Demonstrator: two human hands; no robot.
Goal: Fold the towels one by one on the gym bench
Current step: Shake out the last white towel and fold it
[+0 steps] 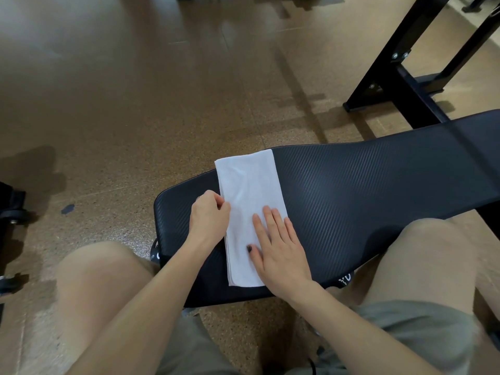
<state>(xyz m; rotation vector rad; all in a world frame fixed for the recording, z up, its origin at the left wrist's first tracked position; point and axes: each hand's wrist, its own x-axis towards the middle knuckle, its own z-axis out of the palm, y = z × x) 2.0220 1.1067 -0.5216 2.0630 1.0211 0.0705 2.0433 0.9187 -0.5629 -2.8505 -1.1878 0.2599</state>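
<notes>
- While seated astride, with left knee (92,280) to one side: placed so as to face the bench (365,190) squarely and reach both of its edges without leaning.
- At the far left edge of view, on the floor: dark wheeled gear, cut off by the frame, not identifiable.
- Left hand (209,215): curled in, thumb and fingertips pinching the left long edge of the towel (246,185) about halfway along. Probably holding the stacked layers in line, or readying that edge for the next turn-over.
- Towel: white, folded to a long narrow strip, laid crosswise over the bench's left end, far corner poking just past the far edge, near end close to the near edge. Middle of the strip lies between the two hands, far half free of both.
- Right hand (281,247): flat, fingers straight and together, palm down on the near right part of the strip, gripping nothing. Looks like a weight to stop the cloth sliding on the ribbed pad and to smooth the crease.
- Right of the towel: bare black padding running off to the right, room for finished folds.
- Right knee (433,253) beside the pad; beyond it, a black steel frame (392,85) standing on the floor, well apart from the work.
</notes>
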